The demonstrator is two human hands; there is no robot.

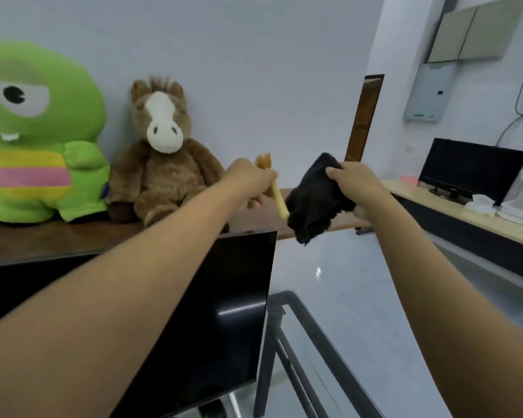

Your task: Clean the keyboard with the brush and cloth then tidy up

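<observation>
Left hand [251, 184] clamped on brush [273, 188], handle slanting down-right toward cloth [314, 197] bunched in right hand [357, 182] fingers, both raised beside shelf [254, 218]; keyboard not in view.

One view only — the head camera, wide-angle, looks forward over both outstretched arms, close to the hands. It faces the white wall [269, 55] — a dark monitor [224, 312] sits low in frame, the floor [344, 282] below right.
</observation>
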